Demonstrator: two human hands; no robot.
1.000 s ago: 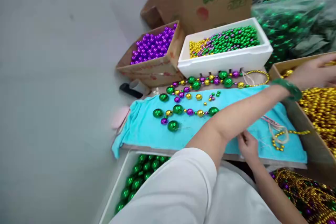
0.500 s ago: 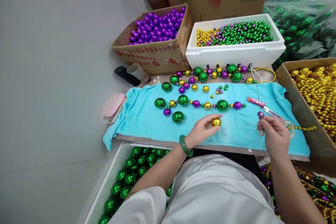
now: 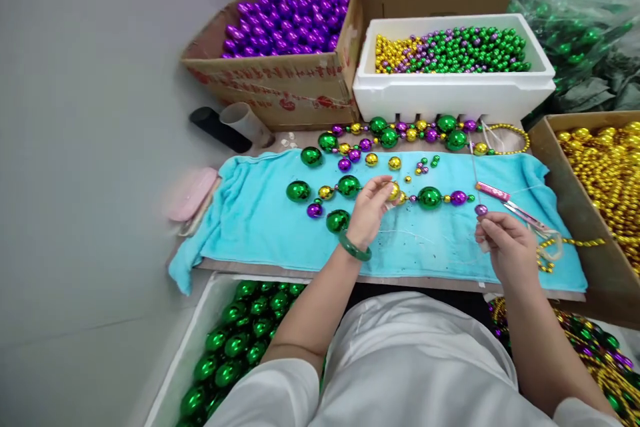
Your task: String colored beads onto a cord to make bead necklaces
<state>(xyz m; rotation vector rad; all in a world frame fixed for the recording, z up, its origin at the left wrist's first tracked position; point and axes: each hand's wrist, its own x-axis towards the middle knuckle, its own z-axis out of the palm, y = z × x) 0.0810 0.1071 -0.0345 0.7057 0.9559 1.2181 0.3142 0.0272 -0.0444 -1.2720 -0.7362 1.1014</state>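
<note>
Bead stringing is in hand on a teal towel (image 3: 260, 227) over the worktop (image 3: 430, 282). The left hand (image 3: 370, 207) pinches a gold bead (image 3: 394, 191) beside the strung row (image 3: 430, 197). The right hand (image 3: 503, 243) grips a thread (image 3: 473, 170) carrying a small purple bead (image 3: 481, 209). Adding the gold bead would call for lining its hole up with the thread tip.

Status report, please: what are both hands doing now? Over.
Left hand pinches gold bead at the bead string on blue towel. Right hand pinches small purple bead. Pink scissors lie near it.
</note>
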